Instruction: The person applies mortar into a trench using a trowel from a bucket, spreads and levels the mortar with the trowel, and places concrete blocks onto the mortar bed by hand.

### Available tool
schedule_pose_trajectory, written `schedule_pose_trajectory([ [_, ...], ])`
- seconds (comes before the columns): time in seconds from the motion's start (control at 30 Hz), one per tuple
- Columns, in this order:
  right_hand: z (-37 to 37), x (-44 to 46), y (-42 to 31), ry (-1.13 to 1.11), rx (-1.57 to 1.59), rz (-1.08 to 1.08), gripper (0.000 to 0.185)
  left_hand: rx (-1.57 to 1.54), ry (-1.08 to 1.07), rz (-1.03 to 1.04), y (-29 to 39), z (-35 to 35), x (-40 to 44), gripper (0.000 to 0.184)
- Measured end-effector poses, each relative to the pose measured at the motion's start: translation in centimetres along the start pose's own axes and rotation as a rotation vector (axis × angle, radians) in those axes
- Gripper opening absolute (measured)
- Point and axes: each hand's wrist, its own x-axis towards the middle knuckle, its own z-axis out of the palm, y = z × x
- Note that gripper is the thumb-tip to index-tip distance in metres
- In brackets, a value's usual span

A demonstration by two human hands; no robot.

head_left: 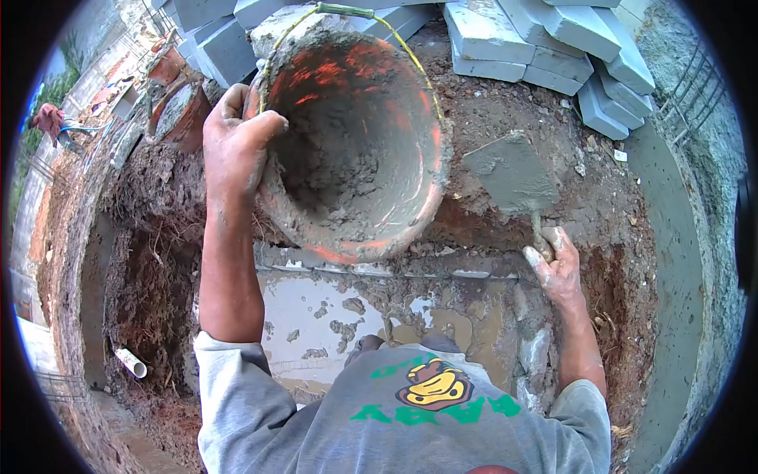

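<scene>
My left hand (241,138) grips the rim of an orange bucket (355,146), thumb over the edge. The bucket is tilted so its mouth faces me, its inside coated with wet grey mortar (332,174). A yellow wire handle (416,59) arches over its far side. In my right hand (557,268) is a trowel (513,174), fingers wrapped round its handle. Grey mortar covers the trowel's blade, which points away from me, to the right of the bucket and apart from it.
Grey blocks (489,35) are stacked at the back, with more (221,47) at back left. Another mortar-smeared bucket (180,114) stands left. Below me lies a muddy, wet trench floor (316,316). A white pipe (130,363) juts out at left. A person (51,122) is far left.
</scene>
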Motion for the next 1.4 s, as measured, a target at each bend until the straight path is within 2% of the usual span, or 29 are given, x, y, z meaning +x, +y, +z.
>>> schedule_pose_trajectory([
  [0.07, -2.3, 1.6, -2.1, -0.018, -0.031, 0.082, 0.035, 0.09, -0.048, 0.084, -3.7, 3.2, 2.4, 0.014],
  [0.13, -3.0, 3.3, -2.3, -0.007, -0.188, 0.021, 0.037, 0.244, -0.02, 0.138, -8.6, 7.6, 3.2, 0.027],
  [0.2, -3.0, 5.7, -3.1, -0.017, -0.552, -0.002, 0.035, 0.296, -0.091, 0.069, -12.8, 12.4, 2.4, 0.028],
  [0.27, -2.3, 8.8, -4.1, -0.181, -0.755, 0.12, 0.032, 0.14, -0.056, 0.113, -12.5, 16.6, 3.4, 0.027],
  [0.37, 1.1, 12.8, -2.2, -0.234, -0.904, 0.129, 0.021, 0.333, -0.22, 0.094, -9.2, 19.5, 4.2, 0.021],
  [0.4, 2.2, 14.6, -1.9, -0.283, -0.938, 0.171, 0.019, 0.289, -0.214, 0.078, -8.7, 20.0, 4.2, 0.03],
  [0.47, 3.9, 18.5, -1.6, -0.387, -0.929, 0.285, 0.017, 0.177, -0.263, 0.087, -7.2, 20.1, 3.2, 0.049],
  [0.57, 6.9, 24.4, -2.2, -0.385, -0.963, 0.256, 0.02, 0.197, -0.402, 0.248, -10.9, 20.1, 2.6, 0.059],
  [0.6, 7.8, 25.6, -3.2, -0.386, -1.009, 0.233, 0.02, 0.149, -0.432, 0.173, -10.6, 19.7, 2.8, 0.059],
  [0.67, 8.4, 25.9, -3.6, -0.457, -1.039, 0.083, 0.021, 0.031, -0.474, -0.058, -9.9, 18.6, 3.1, 0.063],
  [0.7, 8.9, 25.6, -3.9, -0.454, -1.064, 0.023, 0.02, -0.117, -0.458, -0.091, -10.8, 17.8, 3.5, 0.06],
  [0.8, 9.9, 25.9, -5.9, -0.459, -1.176, -0.213, 0.02, -0.242, -0.441, -0.056, -12.2, 16.6, 4.8, 0.057],
  [0.9, 10.7, 25.2, -6.0, -0.462, -1.256, -0.375, 0.021, -0.133, -0.477, -0.109, -12.3, 16.3, 5.0, 0.053],
  [1.07, 10.6, 21.4, -5.8, -0.456, -1.197, -0.414, 0.026, -0.326, -0.418, -0.071, -13.6, 16.8, 5.6, 0.047],
  [1.13, 10.6, 19.8, -5.2, -0.539, -1.109, -0.33, 0.023, -0.305, -0.443, -0.111, -14.1, 16.2, 6.5, 0.05],
  [1.23, 8.8, 19.3, -3.5, -0.448, -0.943, -0.238, 0.02, -0.243, -0.419, -0.099, -14.0, 16.2, 6.2, 0.045],
  [1.33, 7.1, 21.6, -2.4, -0.184, -1.021, -0.112, 0.017, -0.224, -0.369, -0.078, -13.7, 16.2, 5.5, 0.042],
  [1.4, 8.5, 23.6, 0.0, -0.301, -1.03, -0.097, 0.016, -0.176, -0.356, -0.053, -13.6, 16.4, 5.5, 0.039],
])
